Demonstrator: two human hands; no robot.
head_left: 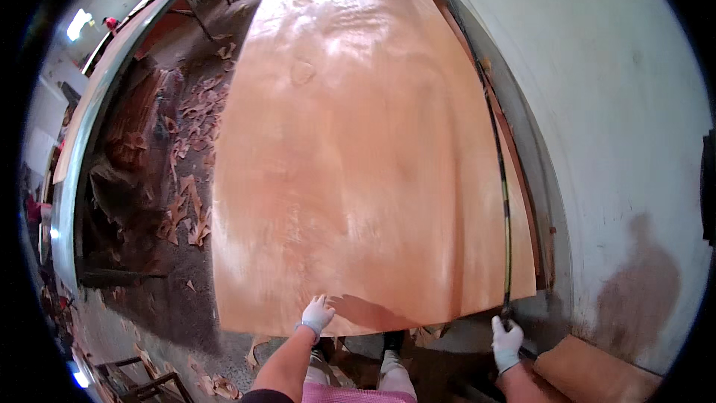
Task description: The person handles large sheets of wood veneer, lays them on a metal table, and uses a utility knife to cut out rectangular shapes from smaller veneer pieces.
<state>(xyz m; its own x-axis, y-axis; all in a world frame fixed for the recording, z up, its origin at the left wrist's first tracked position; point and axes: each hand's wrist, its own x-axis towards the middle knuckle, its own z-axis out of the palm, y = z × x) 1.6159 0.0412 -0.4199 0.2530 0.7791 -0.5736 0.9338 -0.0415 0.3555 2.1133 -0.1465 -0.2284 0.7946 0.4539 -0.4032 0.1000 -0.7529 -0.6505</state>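
A large tan sheet of wood veneer (pixel 335 172) lies in front of me, with soft ripples and shiny patches. My left hand (pixel 318 314), in a white glove, is over its near edge, fingers reaching forward and not gripping anything I can see; whether they touch the sheet is unclear. Along the sheet's right side runs a long thin pole (pixel 507 231), dark with a greenish stretch. My right hand (pixel 508 342), also gloved in white, is closed around the pole's near end, just past the sheet's near right corner.
A pale wall (pixel 611 142) rises close on the right. Another veneer piece (pixel 597 369) lies at the lower right. To the left, veneer scraps (pixel 201 116) litter the floor beside a long bench (pixel 71 201). A wooden stool (pixel 142 384) stands at the lower left.
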